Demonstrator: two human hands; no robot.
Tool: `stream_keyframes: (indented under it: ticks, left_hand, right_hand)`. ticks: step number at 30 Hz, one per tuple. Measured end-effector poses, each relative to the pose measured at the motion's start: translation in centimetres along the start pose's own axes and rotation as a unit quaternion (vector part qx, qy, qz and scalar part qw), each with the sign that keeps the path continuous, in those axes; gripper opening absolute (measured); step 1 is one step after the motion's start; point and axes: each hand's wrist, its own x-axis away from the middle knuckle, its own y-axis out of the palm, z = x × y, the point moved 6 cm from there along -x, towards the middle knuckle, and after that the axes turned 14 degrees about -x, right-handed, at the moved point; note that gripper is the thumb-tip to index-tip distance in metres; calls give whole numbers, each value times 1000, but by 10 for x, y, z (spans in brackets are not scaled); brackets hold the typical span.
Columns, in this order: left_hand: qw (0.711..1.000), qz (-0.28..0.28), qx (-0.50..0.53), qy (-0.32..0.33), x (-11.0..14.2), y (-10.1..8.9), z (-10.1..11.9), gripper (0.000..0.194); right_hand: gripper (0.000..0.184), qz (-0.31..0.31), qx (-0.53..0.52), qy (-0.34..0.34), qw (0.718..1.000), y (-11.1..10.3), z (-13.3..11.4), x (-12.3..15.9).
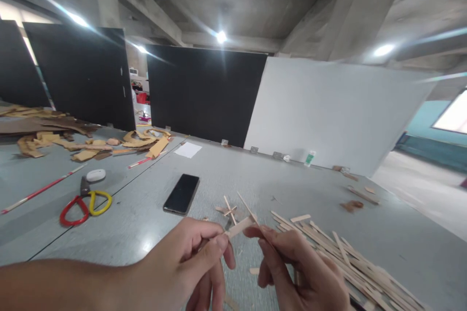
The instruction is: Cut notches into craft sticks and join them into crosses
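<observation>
Left hand [199, 252]: thumb and forefinger pinched on a flat wooden strip [241, 227], other fingers curled under. Right hand [301, 262]: thumb and forefinger closed on a thin stick [247, 207], which slants up and left out of the grip. Both hands are over the bench [233, 170], near front, nearly meeting. Far end of the strip sits right at the stick; can't tell if they touch.

Beside and partly behind the right hand, to its right: loose pile of wood strips [343, 257], mostly running the same way, a few crossed on top. A small offcut [254, 270] lies between the hands.

Just beyond the hands: crossed sticks [230, 210] on the bench. Left of those, phone [181, 194], screen up and dark. Further left, scissors [86, 204], one red loop, one yellow, with a white case [96, 175] just past them and a red-and-white rod [44, 189] to the left.

Farther: paper sheet [188, 149], then yellow-brown scraps [95, 146] heaped at left. Green-and-white tube [310, 158] upright by the white panel [328, 107]. Black panel [204, 92] next to it, left. Ceiling lights [221, 37] on overhead.
</observation>
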Motion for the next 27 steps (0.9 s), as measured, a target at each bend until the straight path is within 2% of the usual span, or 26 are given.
stream_keyframes:
  ticks: [5,8,10,14,23,27]
  left_hand:
    - [1000,7,-19,2,0,0,2,67]
    - [999,6,-45,11,0,4,3,72]
    - [998,17,-63,12,2,6,3,73]
    - [994,55,-97,17,8,7,7,75]
    - [991,52,-124,27,11,7,13,70]
    - [992,37,-122,25,9,5,10,70]
  right_hand:
    - [8,2,-135,125,983,-1,3,-11]
    - [20,-6,-207,216,954,-3,1,-17]
    - [25,-17,-225,253,941,-5,0,-19]
    - [31,-54,-225,278,932,-3,2,-21]
    - [36,-66,-256,303,915,3,9,-14]
    - [33,-66,-299,327,894,11,17,-7]
